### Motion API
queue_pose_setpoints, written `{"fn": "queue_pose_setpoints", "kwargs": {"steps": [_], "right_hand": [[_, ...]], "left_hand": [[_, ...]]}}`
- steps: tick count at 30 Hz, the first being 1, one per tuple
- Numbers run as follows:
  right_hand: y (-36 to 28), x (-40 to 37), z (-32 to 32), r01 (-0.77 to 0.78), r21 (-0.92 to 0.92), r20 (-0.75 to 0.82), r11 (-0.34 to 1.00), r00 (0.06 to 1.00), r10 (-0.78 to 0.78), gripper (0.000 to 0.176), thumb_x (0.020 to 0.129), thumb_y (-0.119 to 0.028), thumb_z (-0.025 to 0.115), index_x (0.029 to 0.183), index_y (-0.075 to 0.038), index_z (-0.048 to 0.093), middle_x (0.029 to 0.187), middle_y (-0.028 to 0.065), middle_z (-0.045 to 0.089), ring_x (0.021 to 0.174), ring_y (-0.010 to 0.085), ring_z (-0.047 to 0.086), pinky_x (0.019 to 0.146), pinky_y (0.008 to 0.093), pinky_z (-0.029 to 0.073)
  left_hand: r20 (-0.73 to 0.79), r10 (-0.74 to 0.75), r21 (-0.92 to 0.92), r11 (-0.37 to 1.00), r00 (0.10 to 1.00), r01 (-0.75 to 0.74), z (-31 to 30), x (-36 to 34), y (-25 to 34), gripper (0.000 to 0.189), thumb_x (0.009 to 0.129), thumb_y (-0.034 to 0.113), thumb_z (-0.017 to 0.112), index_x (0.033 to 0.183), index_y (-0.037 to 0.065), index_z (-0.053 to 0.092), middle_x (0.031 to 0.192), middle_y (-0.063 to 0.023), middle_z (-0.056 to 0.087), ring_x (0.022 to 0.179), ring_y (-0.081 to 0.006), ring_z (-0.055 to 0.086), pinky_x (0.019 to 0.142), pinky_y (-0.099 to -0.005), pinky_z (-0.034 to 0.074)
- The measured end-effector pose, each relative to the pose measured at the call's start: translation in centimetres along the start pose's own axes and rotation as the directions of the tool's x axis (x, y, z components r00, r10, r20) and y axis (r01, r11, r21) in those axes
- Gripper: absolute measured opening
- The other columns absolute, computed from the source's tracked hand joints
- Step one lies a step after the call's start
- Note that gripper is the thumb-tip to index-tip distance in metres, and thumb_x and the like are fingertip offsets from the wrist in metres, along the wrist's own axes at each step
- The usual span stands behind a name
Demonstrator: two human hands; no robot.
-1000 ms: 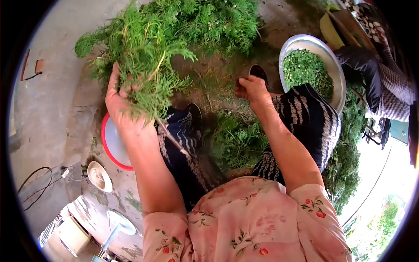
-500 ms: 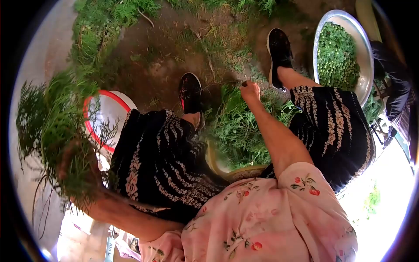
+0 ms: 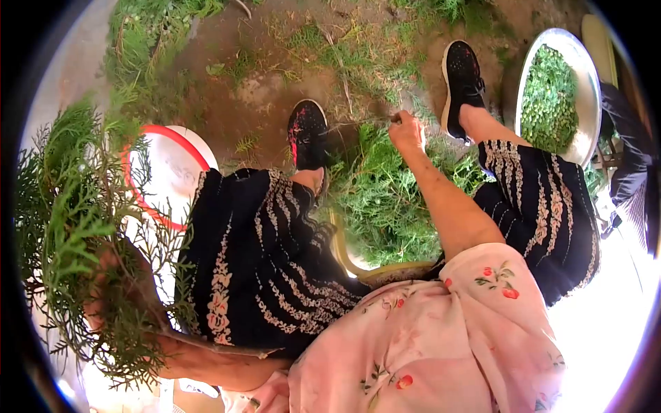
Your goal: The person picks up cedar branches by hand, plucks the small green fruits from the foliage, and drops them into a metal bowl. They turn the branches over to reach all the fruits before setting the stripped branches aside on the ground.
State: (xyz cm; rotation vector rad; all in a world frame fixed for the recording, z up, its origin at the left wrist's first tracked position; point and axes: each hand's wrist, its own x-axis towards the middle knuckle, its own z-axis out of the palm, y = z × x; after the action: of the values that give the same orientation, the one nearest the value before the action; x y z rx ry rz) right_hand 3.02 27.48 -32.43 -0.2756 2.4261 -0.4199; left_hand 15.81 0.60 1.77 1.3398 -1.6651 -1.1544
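On the left, my left hand (image 3: 138, 275) is closed on a leafy evergreen branch (image 3: 69, 213) with flat, scaly sprays. The foliage covers much of that hand, and the branch's bare stem runs across my left forearm. Between my knees, my right hand (image 3: 411, 134) has its fingers pinched together. Something small and dark shows at its fingertips, too small to name. Right below that hand lies a heap of green evergreen sprigs (image 3: 382, 199) in a container with a yellowish rim (image 3: 339, 244).
A white bucket with a red rim (image 3: 180, 141) stands beside my left knee. To the right, a metal basin (image 3: 587, 89) holds small green cones or seeds (image 3: 547, 103). Cut greenery (image 3: 148, 41) and loose twigs lie on the brown ground (image 3: 255, 89) around my black shoes (image 3: 308, 134).
The branch in my left hand has swung lower and further left, and its sprays are spread wider. My right hand stays over the sprigs, still pinched. The view has shifted slightly.
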Motion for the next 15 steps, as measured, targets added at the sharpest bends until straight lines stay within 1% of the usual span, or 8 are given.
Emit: {"fn": "queue_pose_setpoints", "kwargs": {"steps": [1,3,5,6,8,9,10,15], "right_hand": [[-0.1,0.0,-0.5,0.042,-0.024,0.001,0.999,0.999,-0.042,0.017,0.072,-0.016,0.059,0.084,-0.005,0.062,0.081,0.0186,0.062,0.076,0.0341,0.059,0.069,0.0394,0.047],[-0.9,-0.7,-2.5,0.366,0.088,0.027,0.927,0.929,-0.369,0.019,0.075,-0.019,0.059,0.085,-0.004,0.062,0.080,0.0181,0.062,0.077,0.0321,0.060,0.070,0.0390,0.047],[-1.8,-1.1,-2.7,0.418,0.177,0.460,0.891,0.765,-0.450,0.018,0.078,-0.019,0.059,0.088,-0.004,0.062,0.077,0.0154,0.062,0.067,0.0261,0.061,0.060,0.0361,0.049],[-2.3,-1.3,-2.9,0.409,0.230,0.639,0.883,0.621,-0.454,0.018,0.080,-0.018,0.059,0.090,-0.004,0.062,0.075,0.0141,0.061,0.063,0.0231,0.061,0.056,0.0346,0.051],[-3.3,-4.6,-2.2,0.143,0.114,0.944,0.983,0.292,-0.152,0.016,0.080,-0.008,0.054,0.094,-0.006,0.063,0.076,0.0119,0.062,0.049,0.0199,0.059,0.042,0.0291,0.050],[-3.2,-6.3,-1.5,0.170,0.029,0.970,0.985,0.235,-0.069,0.015,0.079,-0.007,0.055,0.092,-0.006,0.063,0.078,0.0141,0.061,0.055,0.0217,0.060,0.044,0.0291,0.050],[0.9,-7.5,4.0,0.664,0.253,0.826,0.703,0.230,-0.514,0.012,0.076,-0.008,0.059,0.087,-0.006,0.062,0.076,0.0151,0.060,0.059,0.0218,0.060,0.046,0.0292,0.049],[5.5,-11.5,5.7,0.814,0.141,0.628,0.564,0.367,-0.686,0.005,0.075,-0.006,0.051,0.080,-0.005,0.052,0.069,0.0108,0.059,0.061,0.0300,0.059,0.051,0.0390,0.050]], "left_hand": [[0.003,0.001,-0.007,1.000,1.000,-0.001,0.0,-0.1,0.0,0.026,0.083,0.012,0.050,0.102,-0.003,0.057,0.099,-0.0146,0.060,0.085,-0.0236,0.060,0.072,-0.0322,0.051],[0.003,-0.001,-0.021,1.000,1.000,0.001,0.0,-0.1,0.0,0.026,0.083,0.012,0.050,0.103,-0.003,0.057,0.100,-0.0148,0.060,0.085,-0.0237,0.060,0.072,-0.0321,0.051],[0.006,-0.001,-0.033,0.999,1.000,0.001,0.0,-0.2,0.0,0.026,0.083,0.012,0.050,0.103,-0.003,0.057,0.100,-0.0150,0.060,0.085,-0.0238,0.060,0.072,-0.0320,0.051],[0.004,0.002,-0.040,0.999,1.000,-0.002,0.0,-0.5,0.1,0.026,0.083,0.012,0.050,0.104,-0.003,0.057,0.101,-0.0151,0.059,0.086,-0.0238,0.060,0.072,-0.0320,0.051],[0.002,0.005,-0.051,0.999,1.000,-0.004,0.0,-0.5,0.2,0.027,0.083,0.012,0.050,0.104,-0.003,0.056,0.101,-0.0153,0.059,0.086,-0.0239,0.060,0.072,-0.0319,0.051],[0.004,0.005,-0.056,0.998,1.000,-0.005,0.0,-0.5,0.2,0.027,0.083,0.012,0.050,0.104,-0.004,0.056,0.102,-0.0154,0.059,0.086,-0.0240,0.060,0.072,-0.0319,0.051],[-0.001,0.005,-0.062,0.998,1.000,-0.005,-0.1,-0.6,0.3,0.027,0.084,0.012,0.050,0.105,-0.004,0.056,0.102,-0.0154,0.059,0.086,-0.0241,0.060,0.072,-0.0318,0.051],[-0.002,0.012,-0.064,0.998,1.000,-0.013,0.3,-0.7,0.5,0.028,0.084,0.012,0.049,0.106,-0.004,0.055,0.103,-0.0159,0.058,0.088,-0.0243,0.059,0.072,-0.0316,0.051]]}}
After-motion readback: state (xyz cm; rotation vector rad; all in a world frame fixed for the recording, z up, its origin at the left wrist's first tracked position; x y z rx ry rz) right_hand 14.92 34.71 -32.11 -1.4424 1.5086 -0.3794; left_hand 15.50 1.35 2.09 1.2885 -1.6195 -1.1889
